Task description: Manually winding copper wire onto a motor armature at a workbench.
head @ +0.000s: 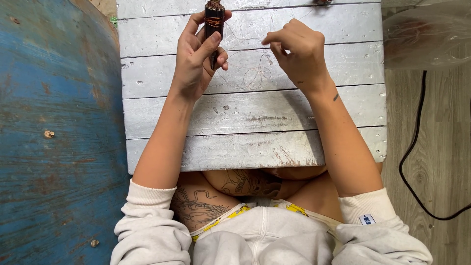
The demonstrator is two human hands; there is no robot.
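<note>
Copper-wire-wrapped dark spool (pixel 214 22) at 12 o'clock on the grey plank tabletop (pixel 250 110), gripped upright by left hand (pixel 196 59), thumb pressed along its side. Right hand (pixel 299 51) just toward 3 o'clock, fingers curled, thumb and forefinger pinched, seemingly on fine wire (pixel 250 73); strand too thin to confirm. Best handled with steady tension, spool kept upright, loose loops on planks kept from tangling. Blue painted drum (pixel 54 137) at 9 o'clock, clear plastic bag (pixel 427 39) at 2 o'clock, black cable (pixel 409 157) at 4 o'clock, all well apart.

Grey plank table (pixel 255 142), blue painted surface (pixel 54 137), black cable (pixel 412 147), plastic bag (pixel 427 39)
</note>
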